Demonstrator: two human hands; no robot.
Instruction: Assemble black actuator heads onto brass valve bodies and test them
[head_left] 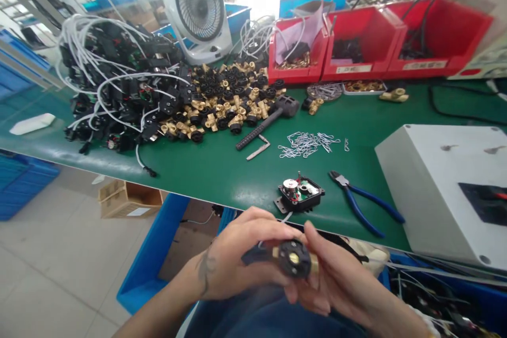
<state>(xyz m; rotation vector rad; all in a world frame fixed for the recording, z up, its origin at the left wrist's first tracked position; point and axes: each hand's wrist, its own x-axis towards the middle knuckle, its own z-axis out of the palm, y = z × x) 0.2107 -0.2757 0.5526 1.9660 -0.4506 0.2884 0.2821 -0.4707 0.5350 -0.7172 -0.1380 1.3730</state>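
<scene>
Head view: our left hand [241, 253] and right hand [340, 274] curl fingers round 1 black-capped fitting [293, 259]. Far right, 3 red bins [378, 29] hold small parts [347, 50].

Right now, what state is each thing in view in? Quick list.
Black-capped brass fitting: held between left hand and right hand
Black housing: open, insides exposed
Blue-handled pliers: lying flat, handles spread
Hammer: lying down
Wire clips: loose pile, one apart
Red bins: open, part-filled
Cardboard box: open
Fan: standing; can't tell if running
</scene>
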